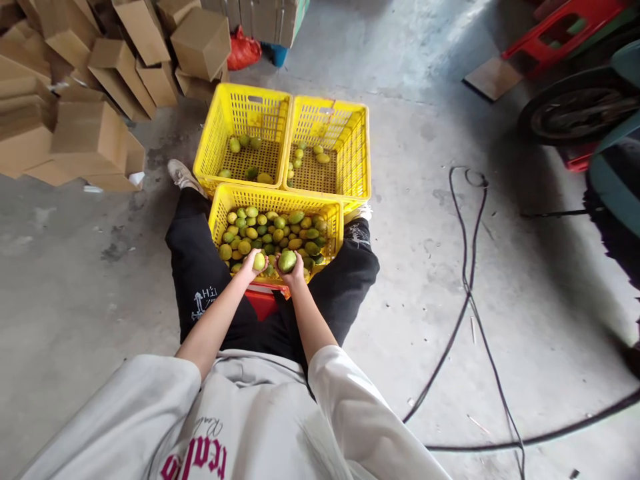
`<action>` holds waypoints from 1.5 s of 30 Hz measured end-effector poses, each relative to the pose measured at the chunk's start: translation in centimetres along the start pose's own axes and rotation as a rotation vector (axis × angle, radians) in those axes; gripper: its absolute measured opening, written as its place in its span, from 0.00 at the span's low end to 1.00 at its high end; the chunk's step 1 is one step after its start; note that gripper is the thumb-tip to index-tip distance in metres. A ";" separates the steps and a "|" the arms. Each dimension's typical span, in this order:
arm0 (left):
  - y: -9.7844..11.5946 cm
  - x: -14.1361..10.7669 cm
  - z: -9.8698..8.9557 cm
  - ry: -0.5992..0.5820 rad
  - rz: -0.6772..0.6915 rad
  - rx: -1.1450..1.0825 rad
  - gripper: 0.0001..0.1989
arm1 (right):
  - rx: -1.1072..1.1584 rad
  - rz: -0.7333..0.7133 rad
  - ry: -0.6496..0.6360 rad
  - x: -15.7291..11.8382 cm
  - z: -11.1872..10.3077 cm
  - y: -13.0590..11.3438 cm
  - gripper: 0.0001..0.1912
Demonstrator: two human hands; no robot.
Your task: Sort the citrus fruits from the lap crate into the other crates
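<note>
My left hand (253,264) is closed around a small yellow-green lemon (259,261). A larger, greener lemon (287,261) sits in my right hand (296,272), its upper side showing between the fingers. Both hands are over the near edge of a yellow plastic crate (276,193) between my legs. Many green and yellow lemons (279,235) cover the bottom of that crate. Beyond it, side by side, stand a left yellow crate (205,143) and a right yellow crate (369,143). Each holds several lemons scattered on its slatted floor.
Brown cardboard boxes (90,137) are heaped at the upper left, near a red bag (243,50). A black cable (469,287) loops over the concrete floor on the right. Farther right stand a wheeled vehicle (613,153) and a red plastic stool (565,33).
</note>
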State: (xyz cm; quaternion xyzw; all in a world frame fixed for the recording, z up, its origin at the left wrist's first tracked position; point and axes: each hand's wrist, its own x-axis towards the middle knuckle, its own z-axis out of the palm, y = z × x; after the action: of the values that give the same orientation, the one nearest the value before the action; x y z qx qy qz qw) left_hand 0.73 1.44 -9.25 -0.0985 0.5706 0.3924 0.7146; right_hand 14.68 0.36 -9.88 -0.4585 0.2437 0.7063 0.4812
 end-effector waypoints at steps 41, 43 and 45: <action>-0.2 0.4 0.1 0.091 -0.024 -0.029 0.09 | -0.086 -0.159 0.056 1.9 -1.3 -0.1 0.10; 0.0 0.4 0.1 0.095 -0.039 -0.062 0.09 | -0.081 -0.159 0.064 1.9 -1.1 -0.1 0.10; 0.1 0.4 0.0 0.105 -0.043 -0.090 0.09 | -0.073 -0.156 0.077 1.8 -1.0 0.0 0.09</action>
State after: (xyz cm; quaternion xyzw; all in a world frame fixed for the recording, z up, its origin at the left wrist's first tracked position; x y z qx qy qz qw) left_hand 0.71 1.73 -9.59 -0.1633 0.5867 0.3965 0.6870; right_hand 14.90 0.39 -11.93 -0.5201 0.1995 0.6570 0.5080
